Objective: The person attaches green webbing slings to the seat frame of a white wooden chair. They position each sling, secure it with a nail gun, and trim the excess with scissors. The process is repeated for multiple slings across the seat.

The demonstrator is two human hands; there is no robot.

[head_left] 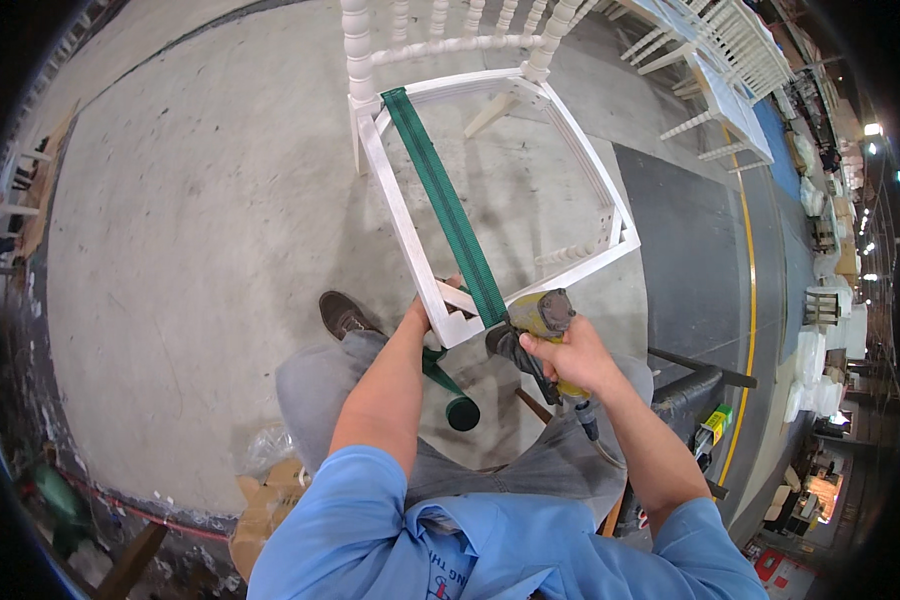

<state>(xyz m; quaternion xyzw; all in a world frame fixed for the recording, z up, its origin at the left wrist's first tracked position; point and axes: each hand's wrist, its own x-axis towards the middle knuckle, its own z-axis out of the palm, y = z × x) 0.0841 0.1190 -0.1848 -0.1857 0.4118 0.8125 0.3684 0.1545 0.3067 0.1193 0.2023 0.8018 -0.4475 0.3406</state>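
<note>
White chairs stand far right by a yellow floor line; cardboard boxes lie near left on concrete floor.

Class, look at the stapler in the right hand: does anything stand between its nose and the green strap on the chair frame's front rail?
Nothing visible does. The stapler in the right hand meets the strap directly at the frame rail; the left hand grips beside it.

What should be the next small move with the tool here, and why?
Probably fire the staple gun into the green webbing strap at the white chair frame's front rail. The right hand holds its nose there, and the left hand grips the frame beside the strap.
</note>
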